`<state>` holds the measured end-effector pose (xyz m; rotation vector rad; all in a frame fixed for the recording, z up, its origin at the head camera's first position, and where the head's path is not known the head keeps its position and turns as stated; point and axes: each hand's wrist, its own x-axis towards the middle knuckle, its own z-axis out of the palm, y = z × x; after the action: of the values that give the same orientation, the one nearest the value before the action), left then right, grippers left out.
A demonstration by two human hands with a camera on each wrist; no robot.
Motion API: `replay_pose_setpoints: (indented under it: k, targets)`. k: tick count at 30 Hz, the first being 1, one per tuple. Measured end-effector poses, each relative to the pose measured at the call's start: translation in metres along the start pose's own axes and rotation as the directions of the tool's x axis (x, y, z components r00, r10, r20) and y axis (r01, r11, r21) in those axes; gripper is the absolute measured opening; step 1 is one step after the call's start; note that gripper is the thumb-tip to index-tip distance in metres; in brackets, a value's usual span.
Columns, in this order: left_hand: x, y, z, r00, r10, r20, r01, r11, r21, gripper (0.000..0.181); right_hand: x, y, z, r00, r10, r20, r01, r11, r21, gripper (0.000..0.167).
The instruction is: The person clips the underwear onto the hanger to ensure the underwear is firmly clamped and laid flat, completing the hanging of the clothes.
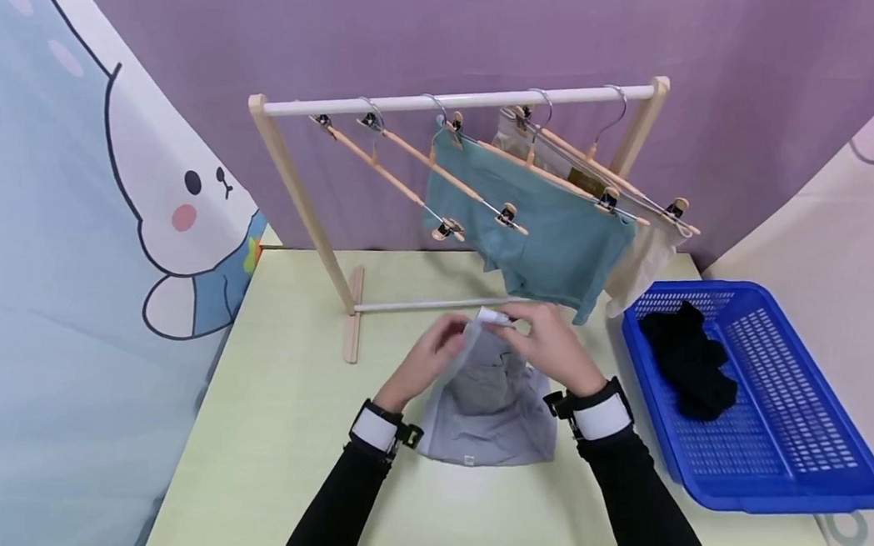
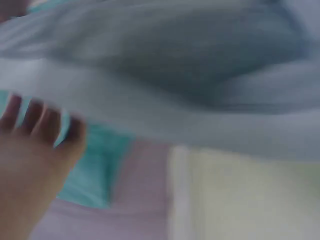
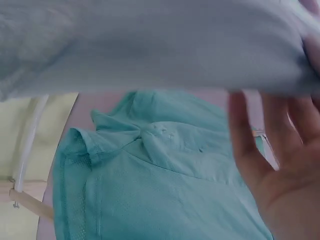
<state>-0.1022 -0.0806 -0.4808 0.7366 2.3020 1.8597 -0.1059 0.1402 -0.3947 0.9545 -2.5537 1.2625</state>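
A light grey cloth garment (image 1: 489, 431), seemingly underpants, hangs between both hands above the table, its lower edge toward the person. My left hand (image 1: 418, 364) pinches the upper left edge; in the left wrist view the fingers (image 2: 47, 122) partly disappear behind the cloth. With thumb and fingers, my right hand (image 1: 552, 351) holds the upper right edge near a folded pale band. The grey cloth covers part of that hand in the right wrist view. Just beyond the hands, teal boxer briefs (image 1: 526, 228) hang from a clip hanger (image 1: 555, 180).
A wooden rack with a white rail (image 1: 478, 100) stands at the back. Two bare clip hangers (image 1: 405, 183) hang on its left, and a beige garment (image 1: 644, 256) on its right. The blue basket (image 1: 806, 496) at right holds a black cloth (image 1: 690, 364).
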Motion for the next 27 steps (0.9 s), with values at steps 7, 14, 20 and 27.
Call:
replay_pose_setpoints:
  k: [7, 14, 20, 27]
  targets:
    - [-0.036, -0.052, 0.011, 0.963, -0.25, 0.1, 0.23, 0.957, 0.176, 0.033, -0.006, -0.005, -0.021, 0.953, -0.004, -0.304, 0.035, 0.995, 0.098, 0.008]
    - [-0.057, -0.049, -0.04, 0.976, -0.198, -0.087, 0.213, 0.95, 0.227, 0.014, -0.025, 0.007, -0.045, 0.903, 0.06, -0.426, -0.05, 0.998, 0.035, 0.008]
    - [-0.09, 0.009, -0.102, 0.975, -0.184, -0.126, 0.199, 0.972, 0.125, 0.01, -0.062, 0.006, -0.063, 0.925, 0.01, -0.38, -0.035, 0.998, -0.058, 0.021]
    - [-0.11, 0.063, -0.134, 0.981, -0.18, 0.068, 0.175, 0.982, 0.078, 0.006, -0.082, -0.006, -0.07, 0.955, 0.001, -0.298, -0.015, 0.999, -0.045, 0.031]
